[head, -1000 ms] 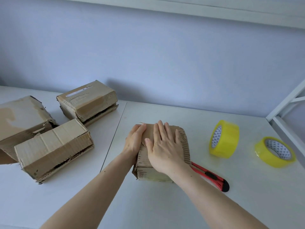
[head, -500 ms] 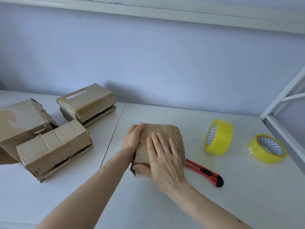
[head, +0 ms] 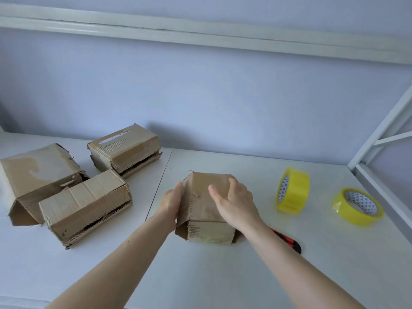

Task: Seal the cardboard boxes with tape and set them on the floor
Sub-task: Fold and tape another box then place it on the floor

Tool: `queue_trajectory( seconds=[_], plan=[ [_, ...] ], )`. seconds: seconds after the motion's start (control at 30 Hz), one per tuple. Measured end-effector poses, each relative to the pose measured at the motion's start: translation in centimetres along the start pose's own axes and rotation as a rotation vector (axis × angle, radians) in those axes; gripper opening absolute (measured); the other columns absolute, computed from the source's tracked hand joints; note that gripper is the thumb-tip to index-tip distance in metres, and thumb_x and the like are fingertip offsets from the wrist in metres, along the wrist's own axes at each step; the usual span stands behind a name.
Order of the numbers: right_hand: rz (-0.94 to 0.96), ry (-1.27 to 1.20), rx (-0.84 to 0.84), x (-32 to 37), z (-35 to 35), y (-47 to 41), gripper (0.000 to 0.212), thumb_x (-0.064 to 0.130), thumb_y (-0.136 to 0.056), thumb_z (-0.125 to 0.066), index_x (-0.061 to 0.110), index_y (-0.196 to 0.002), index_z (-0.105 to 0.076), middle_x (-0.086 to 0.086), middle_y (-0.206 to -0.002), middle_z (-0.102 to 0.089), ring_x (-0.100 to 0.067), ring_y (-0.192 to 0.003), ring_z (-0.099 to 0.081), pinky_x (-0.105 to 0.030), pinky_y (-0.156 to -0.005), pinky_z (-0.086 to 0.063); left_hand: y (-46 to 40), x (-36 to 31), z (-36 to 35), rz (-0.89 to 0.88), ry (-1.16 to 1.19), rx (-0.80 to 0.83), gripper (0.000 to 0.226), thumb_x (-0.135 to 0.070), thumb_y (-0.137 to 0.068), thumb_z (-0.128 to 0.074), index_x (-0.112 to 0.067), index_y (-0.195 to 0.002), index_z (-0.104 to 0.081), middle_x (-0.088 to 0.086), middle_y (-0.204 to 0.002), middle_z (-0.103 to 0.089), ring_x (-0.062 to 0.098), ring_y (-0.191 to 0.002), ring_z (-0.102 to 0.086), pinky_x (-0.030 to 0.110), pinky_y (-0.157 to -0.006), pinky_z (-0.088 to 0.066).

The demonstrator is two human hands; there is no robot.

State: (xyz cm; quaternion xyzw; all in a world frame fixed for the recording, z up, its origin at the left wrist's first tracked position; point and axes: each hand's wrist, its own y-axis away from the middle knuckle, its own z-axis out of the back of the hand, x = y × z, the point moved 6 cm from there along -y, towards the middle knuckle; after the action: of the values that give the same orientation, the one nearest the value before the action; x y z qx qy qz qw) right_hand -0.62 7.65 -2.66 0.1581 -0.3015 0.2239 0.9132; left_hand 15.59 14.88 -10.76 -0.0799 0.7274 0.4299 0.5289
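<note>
A small cardboard box sits on the white desk, in front of the person, and everything else arranges itself around it. The left hand lies flat against the box's left side, fingers straight and together, pressing the cardboard rather than gripping it. The right hand is on the box's right side near the top, thumb stretched across the top panel and fingers curved over the right edge; whether it grips or merely rests there I cannot tell. The box's near face looks worn, with a loose flap poking out at its lower left corner.

Just right of the box, partly hidden behind the right forearm, lies a red and black utility knife. Further right of the box, a roll of yellow tape stands on edge, and beyond that a second yellow roll lies tilted on the desk, well apart from the box.

To the left of the box are three more cardboard boxes close together: a long one nearest, with its side seam gaping; a larger crumpled one further left, its end flap open; and one behind them bearing a white label strip on top. A pale blue wall rises behind the desk, and a white metal frame stands at the far right.
</note>
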Motion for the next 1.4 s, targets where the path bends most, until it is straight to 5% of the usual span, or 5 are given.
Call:
queue_trajectory(
  seconds=[0.37,0.67,0.97,1.1,1.4],
  plan=[
    [-0.026,-0.679,-0.025,1.6,1.6,-2.2,0.073,0.059,-0.095,-0.052,0.032,-0.156,-0.022,0.007,-0.161,-0.021,-0.013,-0.142,-0.032,-0.028,-0.097,-0.028,2.5,-3.2,-0.7,-0.195,0.092,0.138,0.022,-0.038,-0.105,-0.049,-0.023,-0.100,-0.064,-0.006,-0.083,-0.065,0.010,-0.075,-0.060,0.028,-0.075,-0.045],
    [-0.125,-0.655,0.082,2.1,-0.9,-5.9,0.118,0.087,-0.034,-0.079,0.036,-0.132,-0.041,-0.002,-0.133,-0.052,-0.022,-0.116,-0.060,-0.047,-0.100,-0.051,2.6,-5.7,-1.4,-0.295,0.087,0.062,0.050,-0.030,-0.083,-0.082,-0.011,-0.124,-0.059,0.008,-0.111,-0.071,0.018,-0.090,-0.071,0.028,-0.069,-0.056],
    [-0.209,-0.750,0.254,0.4,-1.0,-8.2,0.043,0.049,-0.096,-0.056,0.013,-0.115,-0.070,-0.011,-0.103,-0.076,-0.028,-0.096,-0.073,-0.046,-0.093,-0.056,0.6,-5.8,-5.1,-0.222,-0.010,0.141,0.073,-0.039,-0.090,-0.075,-0.027,-0.147,-0.031,-0.002,-0.116,-0.067,0.018,-0.099,-0.071,0.036,-0.077,-0.061],
    [-0.191,-0.501,0.152,-0.7,0.3,-9.1,0.042,0.039,-0.104,-0.038,0.008,-0.128,-0.055,-0.006,-0.118,-0.064,-0.022,-0.098,-0.061,-0.029,-0.068,-0.046,0.0,-5.2,-7.1,-0.272,-0.074,0.122,0.051,-0.029,-0.095,-0.069,-0.023,-0.137,-0.040,0.000,-0.114,-0.068,0.016,-0.096,-0.070,0.032,-0.070,-0.060],
    [-0.068,-0.389,0.033,-1.6,-0.4,-9.4,0.043,0.041,-0.104,-0.036,0.006,-0.124,-0.049,-0.008,-0.121,-0.059,-0.023,-0.107,-0.054,-0.033,-0.084,-0.038,-0.8,-4.7,-7.4,-0.306,-0.138,0.050,0.042,-0.022,-0.095,-0.067,-0.031,-0.127,-0.041,-0.001,-0.114,-0.068,0.017,-0.097,-0.070,0.030,-0.067,-0.058]
  ],
)
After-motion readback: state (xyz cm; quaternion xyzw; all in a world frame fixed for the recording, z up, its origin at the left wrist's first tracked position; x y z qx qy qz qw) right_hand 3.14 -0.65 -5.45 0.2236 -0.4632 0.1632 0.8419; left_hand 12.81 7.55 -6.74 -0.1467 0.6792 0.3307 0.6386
